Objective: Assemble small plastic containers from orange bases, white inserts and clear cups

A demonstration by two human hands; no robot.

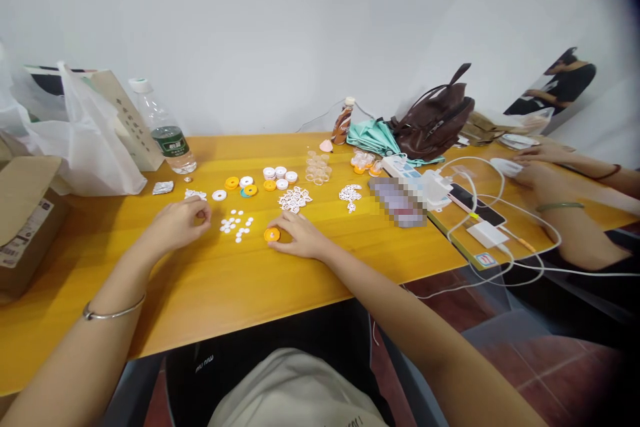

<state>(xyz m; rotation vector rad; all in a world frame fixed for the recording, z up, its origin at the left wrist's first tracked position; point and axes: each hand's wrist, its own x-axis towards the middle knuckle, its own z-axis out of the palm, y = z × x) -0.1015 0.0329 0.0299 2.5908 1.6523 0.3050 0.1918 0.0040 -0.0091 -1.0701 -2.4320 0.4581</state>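
Presently holding orange round piece (272, 235) in R hand (299, 238), thumb on near side, fingertips on far side, low over the surface (240, 300); can't tell if lifted or resting. L hand (184, 223) w/ fingers curled nearly together, poss. pinching sth small, can't tell. Could slip out to L if squeezed unevenly, being gripped from R side only; could also scatter small white discs (231, 224) w/ a careless sweep of either hand, lying loose btwn the two.

Re position: orange round piece right at R thumb & fingertips, on that hand's L side, just R of small white discs, well apart from L hand.

Further out: lacy white bits (195, 195) just beyond L hand; white cut-outs (295, 199) piled just beyond R hand, w/ 2nd pile (350, 195) to R. Behind those, round cases (281, 183), white & orange, then clear cups (318, 168). Back L, foil packet (163, 187) & water bottle (173, 142). Far R, co-worker's forearm (575, 233).
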